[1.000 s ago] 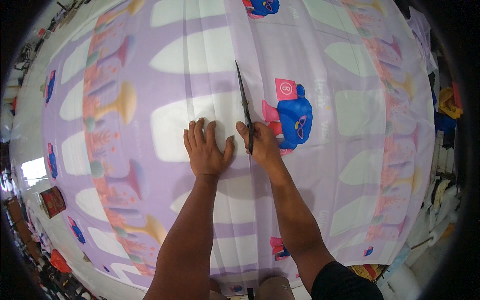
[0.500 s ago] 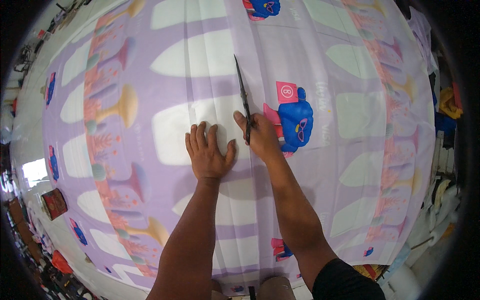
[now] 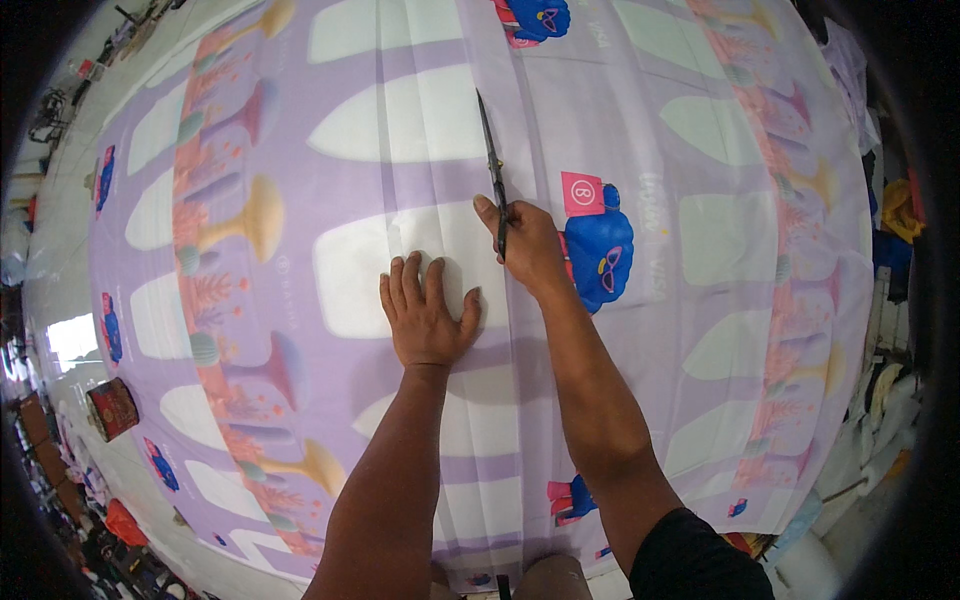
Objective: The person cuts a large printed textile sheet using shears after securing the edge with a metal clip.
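A large sheet of printed purple fabric (image 3: 560,130) spreads across the surface in front of me, with white shapes, coral strips and blue furry characters on it. My right hand (image 3: 528,243) grips dark scissors (image 3: 492,150) by the handles. Their blades point away from me along a lengthwise fold in the fabric and look closed or nearly so. To the left of the scissors, my left hand (image 3: 430,318) lies flat on a white patch, its fingers spread, pressing on the cloth.
A dark reddish box or tin (image 3: 112,408) stands at the fabric's left edge. Crumpled clothes, among them a yellow piece (image 3: 902,208), lie along the right side. A red item (image 3: 125,522) sits amid clutter at the lower left.
My right hand and the scissors have moved farther forward along the fold. The left hand stays flat on the same white patch, and the whole view has shifted slightly.
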`<state>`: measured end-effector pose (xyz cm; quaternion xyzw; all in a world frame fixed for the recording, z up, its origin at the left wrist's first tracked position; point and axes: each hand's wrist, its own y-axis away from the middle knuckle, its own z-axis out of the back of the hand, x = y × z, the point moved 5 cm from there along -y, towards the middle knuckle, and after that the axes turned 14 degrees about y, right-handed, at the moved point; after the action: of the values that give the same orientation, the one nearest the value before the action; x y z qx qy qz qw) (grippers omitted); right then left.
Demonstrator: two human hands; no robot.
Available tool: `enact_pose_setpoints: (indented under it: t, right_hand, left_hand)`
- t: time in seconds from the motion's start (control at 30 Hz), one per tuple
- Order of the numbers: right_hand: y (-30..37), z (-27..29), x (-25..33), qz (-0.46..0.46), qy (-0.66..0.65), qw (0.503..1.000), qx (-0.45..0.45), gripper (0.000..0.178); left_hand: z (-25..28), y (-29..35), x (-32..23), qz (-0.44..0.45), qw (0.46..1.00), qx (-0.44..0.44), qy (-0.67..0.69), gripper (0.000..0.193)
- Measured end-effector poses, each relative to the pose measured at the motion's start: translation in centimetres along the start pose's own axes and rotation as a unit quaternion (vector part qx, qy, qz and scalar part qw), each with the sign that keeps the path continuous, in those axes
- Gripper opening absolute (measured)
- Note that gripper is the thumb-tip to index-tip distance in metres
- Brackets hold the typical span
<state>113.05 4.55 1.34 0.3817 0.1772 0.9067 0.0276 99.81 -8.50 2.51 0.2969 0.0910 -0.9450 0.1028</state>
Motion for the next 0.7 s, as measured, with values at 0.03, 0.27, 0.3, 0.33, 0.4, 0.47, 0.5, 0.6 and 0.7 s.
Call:
enact_pose_setpoints:
  t: [0.03,0.27,0.3,0.33,0.4,0.47,0.5,0.6,0.7]
  right_hand:
    - [0.0,0.0,0.1,0.001,-0.001,1.000,0.002,0.058]
    - [-2.7,0.9,2.0,-0.021,-0.003,0.999,0.039,0.061]
    - [-3.3,1.2,2.3,-0.029,0.009,0.999,0.037,0.065]
    - [-3.8,1.3,2.6,-0.037,0.021,0.998,0.037,0.070]
    - [-4.4,1.3,3.0,-0.048,0.024,0.998,0.042,0.076]
    - [-4.8,1.0,2.6,-0.058,0.009,0.997,0.054,0.076]
    - [-4.9,0.9,2.6,-0.053,-0.009,0.997,0.052,0.069]
    - [-5.3,1.2,2.1,-0.040,-0.034,0.998,0.038,0.058]
    - [-5.3,1.0,1.9,-0.034,-0.029,0.998,0.035,0.057]
  left_hand:
    - [0.1,0.0,0.0,0.002,1.000,-0.001,0.001,0.060]
    - [0.4,-0.1,-0.2,0.009,1.000,-0.002,0.001,0.059]
    - [0.4,-0.1,-0.3,0.010,1.000,-0.001,0.003,0.059]
    - [0.3,-0.1,-0.3,0.012,1.000,0.001,0.003,0.059]
    - [0.3,-0.1,-0.2,0.012,1.000,0.003,0.000,0.059]
    - [0.4,-0.1,-0.2,0.012,1.000,0.007,-0.005,0.059]
    - [0.4,-0.1,-0.1,0.012,1.000,0.007,-0.005,0.059]
    - [0.4,-0.2,-0.4,0.012,1.000,0.007,0.004,0.059]
    - [0.4,-0.1,-0.3,0.015,1.000,0.010,0.005,0.058]
